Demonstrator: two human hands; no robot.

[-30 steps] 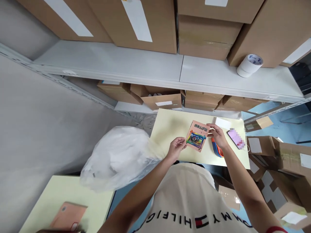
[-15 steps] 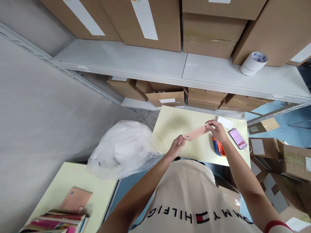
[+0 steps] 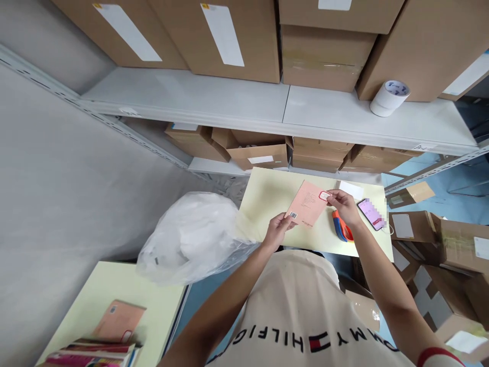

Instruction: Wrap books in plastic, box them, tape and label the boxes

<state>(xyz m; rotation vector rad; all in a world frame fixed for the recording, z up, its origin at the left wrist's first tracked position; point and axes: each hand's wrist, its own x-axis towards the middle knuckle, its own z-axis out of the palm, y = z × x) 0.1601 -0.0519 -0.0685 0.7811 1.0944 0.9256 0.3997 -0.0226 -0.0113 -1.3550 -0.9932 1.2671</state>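
I hold a thin pink booklet (image 3: 306, 203) above the pale yellow table (image 3: 267, 196), its back cover up, with a barcode at the near corner. My left hand (image 3: 277, 232) pinches the near left corner. My right hand (image 3: 343, 205) pinches the far right corner by a small red-edged label. Both hands are closed on the booklet.
On the table lie a phone (image 3: 369, 213), a white slip (image 3: 351, 189) and an orange-blue tape dispenser (image 3: 341, 230). A white plastic bag (image 3: 191, 237) bulges at the left. A second table (image 3: 160, 300) holds stacked books (image 3: 103, 346). Shelves carry cardboard boxes (image 3: 214, 35) and a tape roll (image 3: 388, 97).
The booklet has been flipped over: a second ago its colourful front cover faced up, then it was edge-on, and now its plain pink back faces up.
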